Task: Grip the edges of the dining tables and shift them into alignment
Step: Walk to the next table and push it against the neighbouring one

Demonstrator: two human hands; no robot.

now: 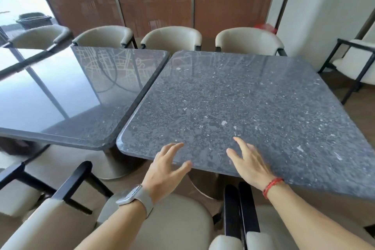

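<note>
The right dining table (233,97) is occupying the centre and right of the frame. It is sitting just beside the left dining table (67,95), with a narrow gap between them and their near edges not lining up. At lower centre, the left hand (168,166) and right hand (249,162) are hovering over the right table's near edge, fingers spread and straight, gripping nothing. Contact with the top cannot be confirmed. Cream chairs (172,38) are standing along the far side.
</note>
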